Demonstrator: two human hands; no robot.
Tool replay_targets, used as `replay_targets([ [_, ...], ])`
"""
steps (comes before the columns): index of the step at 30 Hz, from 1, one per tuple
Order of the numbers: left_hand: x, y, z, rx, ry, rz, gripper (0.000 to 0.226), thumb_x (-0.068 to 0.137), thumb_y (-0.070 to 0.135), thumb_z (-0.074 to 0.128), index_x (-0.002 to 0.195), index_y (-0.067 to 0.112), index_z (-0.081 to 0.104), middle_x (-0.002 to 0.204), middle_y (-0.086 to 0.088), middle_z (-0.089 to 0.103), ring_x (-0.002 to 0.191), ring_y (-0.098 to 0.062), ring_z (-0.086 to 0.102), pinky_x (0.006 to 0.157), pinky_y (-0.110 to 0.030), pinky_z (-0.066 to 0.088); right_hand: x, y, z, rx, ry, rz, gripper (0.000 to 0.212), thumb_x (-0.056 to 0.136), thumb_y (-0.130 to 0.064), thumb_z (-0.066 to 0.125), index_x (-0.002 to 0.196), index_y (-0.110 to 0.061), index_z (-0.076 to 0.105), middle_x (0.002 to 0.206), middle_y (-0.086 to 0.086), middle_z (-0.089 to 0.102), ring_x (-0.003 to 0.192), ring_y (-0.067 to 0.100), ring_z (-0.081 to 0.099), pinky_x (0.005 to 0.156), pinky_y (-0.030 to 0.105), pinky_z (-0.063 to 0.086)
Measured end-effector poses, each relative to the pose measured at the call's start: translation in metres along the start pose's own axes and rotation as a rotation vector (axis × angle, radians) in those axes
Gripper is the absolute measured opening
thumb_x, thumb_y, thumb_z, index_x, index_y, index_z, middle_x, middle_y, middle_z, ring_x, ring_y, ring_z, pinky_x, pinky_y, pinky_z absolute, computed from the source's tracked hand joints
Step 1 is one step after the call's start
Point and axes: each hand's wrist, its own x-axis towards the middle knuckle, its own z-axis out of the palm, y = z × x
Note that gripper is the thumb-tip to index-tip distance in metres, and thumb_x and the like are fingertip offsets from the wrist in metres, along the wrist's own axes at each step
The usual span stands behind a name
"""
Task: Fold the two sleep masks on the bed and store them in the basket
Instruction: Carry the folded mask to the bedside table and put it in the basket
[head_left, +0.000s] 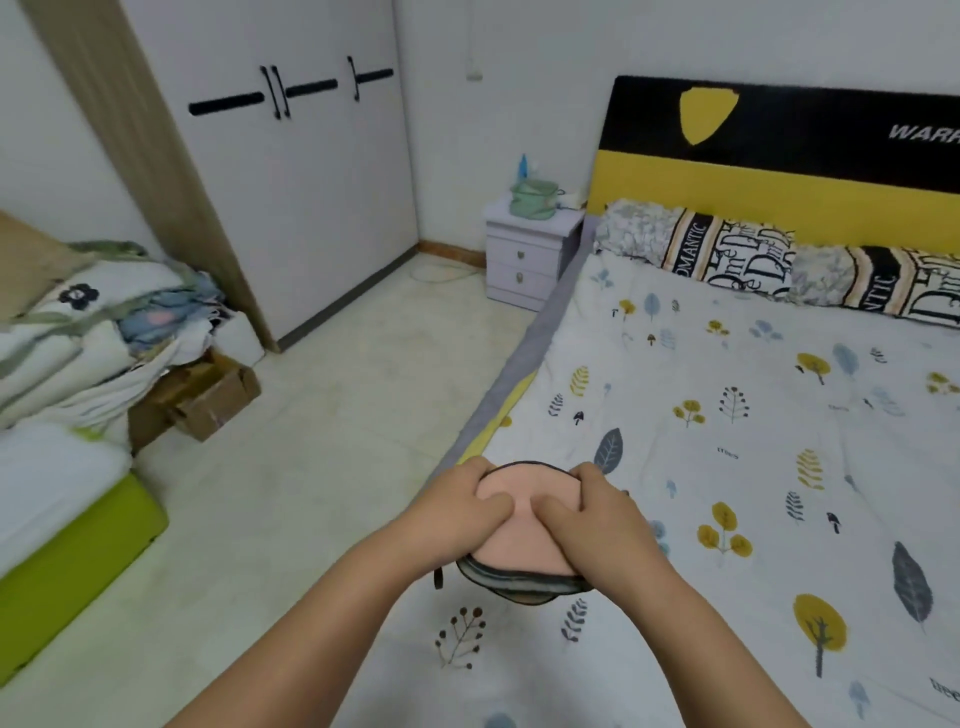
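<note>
The sleep mask (511, 525) was held between both hands above the near corner of the bed (727, 441), close to its left edge. It was a rounded piece with a pale pink face turned upward and a thin dark border around it. Under its near side a striped grey and blue layer showed, and a short dark strap end stuck out at the lower left. It looked folded over on itself, but I could not tell whether that lower layer was the same mask or a second one. The left hand (460, 512) grasped the left part of the mask, with the thumb lying across the pink face and the other fingers curled around the far edge. The right hand (592, 512) grasped the right part in the same way, its thumb also pressed on the pink face, and the two thumb tips were almost touching in the middle. Both forearms reached in from the bottom of the picture. The bed was covered with a white quilt printed with yellow trees and grey leaves, and two patterned pillows (779, 260) lay against the black and yellow headboard (779, 156). A small white nightstand (530, 254) stood beside the bed head, next to a white wardrobe (291, 182). On the left, a pile of bedding (93, 332) rested above a cardboard box (208, 395).
</note>
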Motion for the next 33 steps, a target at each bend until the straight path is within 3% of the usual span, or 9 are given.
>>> replay_targets([
  [5,-0.031,-0.041,-0.057,0.006,0.072,0.002,0.017,0.082,0.022,0.049,0.099,0.019,0.053,0.095,-0.002,0.058,0.087,-0.019,0.055,0.061,-0.022,0.041,-0.017,-0.058,0.046,-0.047,-0.052,-0.063,0.023,0.083,-0.038,0.051,0.097,-0.022,0.042,0.092,0.000,0.055,0.084,0.022,0.053,0.061,0.030,0.036],
  [9,-0.059,-0.084,-0.109,0.010,0.110,-0.012,0.021,0.083,0.022,0.049,0.102,0.015,0.055,0.094,-0.003,0.059,0.087,-0.020,0.055,0.063,-0.024,0.040,-0.034,-0.107,0.096,-0.069,-0.071,-0.107,0.031,0.083,-0.037,0.052,0.105,-0.017,0.047,0.095,0.002,0.056,0.086,0.022,0.052,0.068,0.029,0.037],
  [19,-0.107,-0.188,-0.241,0.046,0.125,-0.052,0.024,0.082,0.022,0.049,0.103,0.013,0.056,0.094,-0.005,0.058,0.092,-0.025,0.056,0.075,-0.032,0.043,-0.068,-0.221,0.225,-0.048,-0.077,-0.104,0.028,0.084,-0.038,0.051,0.099,-0.015,0.047,0.097,0.004,0.059,0.086,0.023,0.051,0.066,0.030,0.035],
  [24,-0.112,-0.220,-0.294,0.039,0.138,-0.063,0.022,0.083,0.022,0.049,0.102,0.014,0.055,0.092,-0.004,0.056,0.087,-0.022,0.053,0.068,-0.029,0.040,-0.061,-0.266,0.268,-0.064,-0.097,-0.125,0.031,0.083,-0.037,0.051,0.103,-0.013,0.048,0.110,0.010,0.064,0.099,0.028,0.057,0.071,0.029,0.036],
  [28,-0.095,-0.234,-0.327,0.020,0.154,-0.073,0.018,0.082,0.022,0.049,0.098,0.015,0.055,0.091,-0.005,0.057,0.087,-0.023,0.055,0.071,-0.030,0.041,-0.037,-0.295,0.287,-0.112,-0.102,-0.145,0.026,0.082,-0.039,0.051,0.096,-0.018,0.045,0.103,0.007,0.063,0.084,0.025,0.050,0.068,0.029,0.034],
  [33,-0.051,-0.242,-0.363,0.005,0.166,-0.078,0.015,0.082,0.024,0.049,0.095,0.018,0.053,0.091,-0.004,0.057,0.088,-0.023,0.055,0.067,-0.029,0.041,0.015,-0.324,0.301,-0.120,-0.092,-0.170,0.027,0.082,-0.039,0.051,0.099,-0.017,0.046,0.090,0.001,0.052,0.082,0.023,0.047,0.068,0.028,0.034],
])
